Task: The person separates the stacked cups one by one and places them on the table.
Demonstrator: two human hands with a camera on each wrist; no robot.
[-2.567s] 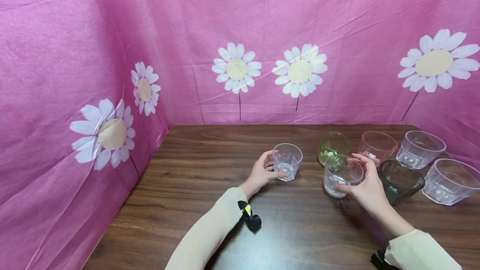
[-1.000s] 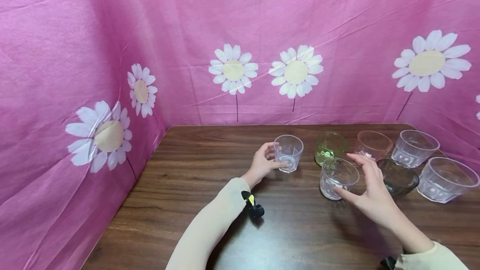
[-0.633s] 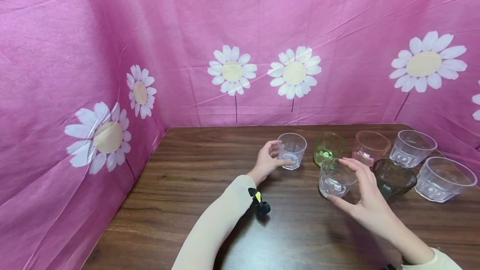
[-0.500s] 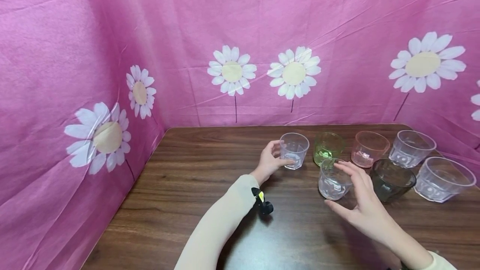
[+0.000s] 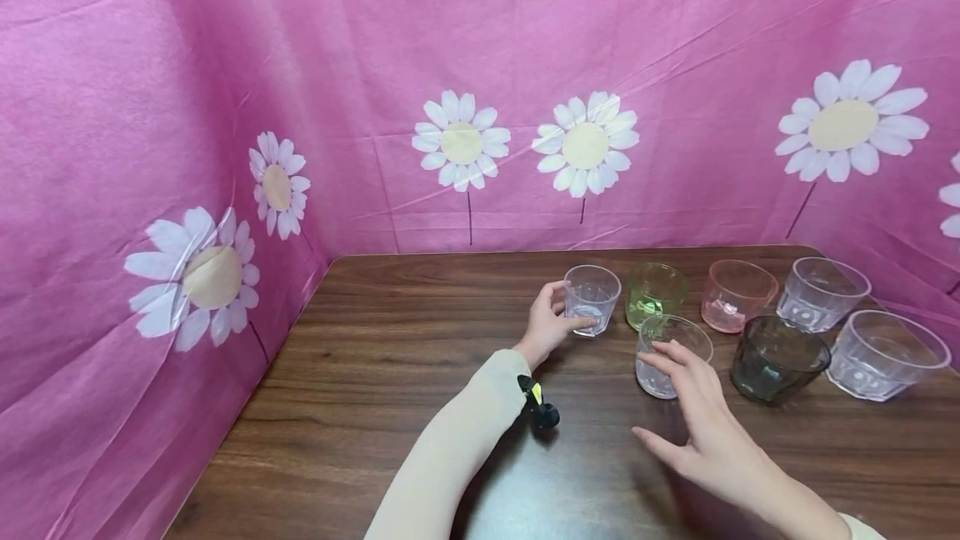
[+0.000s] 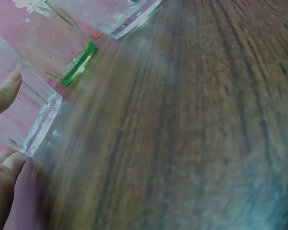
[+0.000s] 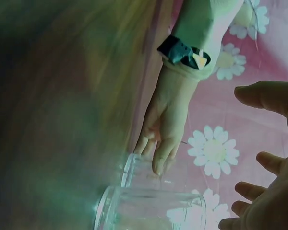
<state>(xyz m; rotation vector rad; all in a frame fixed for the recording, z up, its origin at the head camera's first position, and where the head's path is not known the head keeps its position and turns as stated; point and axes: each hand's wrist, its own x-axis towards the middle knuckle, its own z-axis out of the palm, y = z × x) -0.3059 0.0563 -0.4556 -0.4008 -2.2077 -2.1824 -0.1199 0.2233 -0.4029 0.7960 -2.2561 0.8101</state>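
With thumb and fingers, my left hand (image 5: 550,326) holds a clear faceted drinking glass (image 5: 592,298), upright near the back of the table. In the left wrist view that glass (image 6: 31,115) stands beside the green-tinted glass (image 6: 79,62). My right hand (image 5: 708,432) is spread open with nothing in its grasp. Its fingers overlap a second clear glass (image 5: 654,377) in the head view. Thumb and fingers of the right hand (image 7: 273,177) are well apart in the right wrist view, away from the clear glass (image 7: 134,211).
Behind the front clear glass is the green glass (image 5: 647,298). To its right stand a pink glass (image 5: 738,298), a dark grey glass (image 5: 776,365) and two wide clear glasses (image 5: 821,302). A pink daisy-printed cloth (image 5: 375,148) hangs behind the wooden table (image 5: 360,373).
My left hand has shifted its clear glass back and right, close to the green glass. My right hand has let go of the front clear glass and drawn back toward me.
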